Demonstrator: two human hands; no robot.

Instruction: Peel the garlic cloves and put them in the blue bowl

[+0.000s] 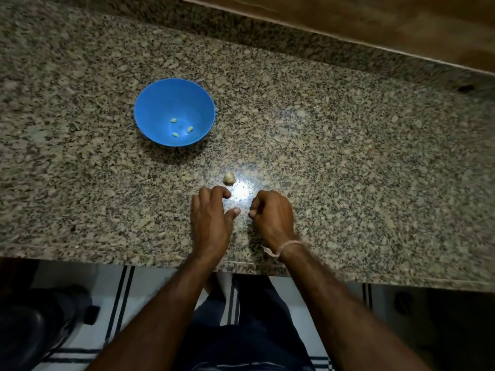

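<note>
A blue bowl (150, 108) stands on the granite counter (348, 156), left of centre, with three pale peeled garlic cloves (182, 128) in its bottom. A small garlic piece still in its papery skin (229, 178) lies on the counter just beyond my hands. My left hand (211, 218) rests flat on the counter, its fingers relaxed and its fingertips just short of that garlic. My right hand (272, 215) sits beside it with the fingers curled under; whether anything is pinched inside them is hidden.
The counter's front edge (160, 261) runs just behind my wrists. A wooden ledge (375, 28) borders the counter at the back. A striped mat (120, 303) lies on the floor below, with dark objects at lower left.
</note>
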